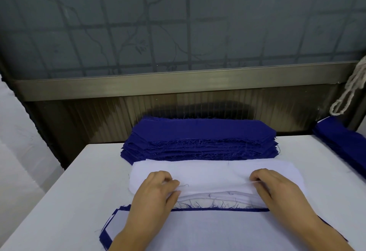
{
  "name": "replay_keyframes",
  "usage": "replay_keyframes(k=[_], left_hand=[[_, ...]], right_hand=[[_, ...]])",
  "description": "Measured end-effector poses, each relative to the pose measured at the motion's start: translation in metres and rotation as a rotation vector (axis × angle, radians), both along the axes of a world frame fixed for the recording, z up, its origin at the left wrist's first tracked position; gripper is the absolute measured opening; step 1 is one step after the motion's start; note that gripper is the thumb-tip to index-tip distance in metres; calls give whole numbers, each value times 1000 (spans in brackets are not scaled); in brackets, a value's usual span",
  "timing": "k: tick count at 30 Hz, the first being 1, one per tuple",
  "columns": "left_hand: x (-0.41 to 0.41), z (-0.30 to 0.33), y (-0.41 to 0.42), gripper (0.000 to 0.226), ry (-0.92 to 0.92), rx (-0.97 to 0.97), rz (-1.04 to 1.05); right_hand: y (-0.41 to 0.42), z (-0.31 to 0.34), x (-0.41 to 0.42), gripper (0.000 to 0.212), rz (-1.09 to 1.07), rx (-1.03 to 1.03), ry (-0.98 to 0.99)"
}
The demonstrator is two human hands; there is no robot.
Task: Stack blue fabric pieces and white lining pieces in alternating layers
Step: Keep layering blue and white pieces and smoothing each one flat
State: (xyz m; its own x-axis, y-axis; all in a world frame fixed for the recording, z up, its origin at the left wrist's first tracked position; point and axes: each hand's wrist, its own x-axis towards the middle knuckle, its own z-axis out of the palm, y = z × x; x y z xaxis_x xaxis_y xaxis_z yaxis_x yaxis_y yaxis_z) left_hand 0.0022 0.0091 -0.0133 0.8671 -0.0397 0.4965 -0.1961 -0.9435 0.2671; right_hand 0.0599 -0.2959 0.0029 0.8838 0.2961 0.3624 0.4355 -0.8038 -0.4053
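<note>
A thick stack of blue fabric pieces [200, 139] lies at the back of the table. In front of it sits a pile of white lining pieces [213, 173]. My left hand [156, 191] pinches the front edge of the top white lining piece on its left side. My right hand [275, 187] pinches the same edge on its right side, and the edge is lifted a little. Nearest me lies the layered stack [217, 229], with a white piece on top and blue edges showing around it.
The white table [79, 181] carries everything. A second pile of blue pieces [344, 141] lies at the right edge. A cream cord [350, 90] hangs at the right. A wall with a metal ledge [178, 84] stands close behind the table.
</note>
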Motion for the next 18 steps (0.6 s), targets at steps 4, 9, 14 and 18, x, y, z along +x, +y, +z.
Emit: replay_keyframes(k=[4, 9, 14, 18], left_hand=[[0, 0, 0, 24, -40, -2, 14], [0, 3, 9, 30, -64, -24, 177], [0, 10, 14, 32, -152, -18, 272], [-5, 18, 10, 36, -222, -2, 285]], right_hand=[[-2, 0, 2, 24, 10, -12, 55], [-4, -1, 5, 25, 15, -1, 40], [-3, -1, 5, 31, -35, 42, -92], [-5, -1, 4, 32, -49, 43, -152]])
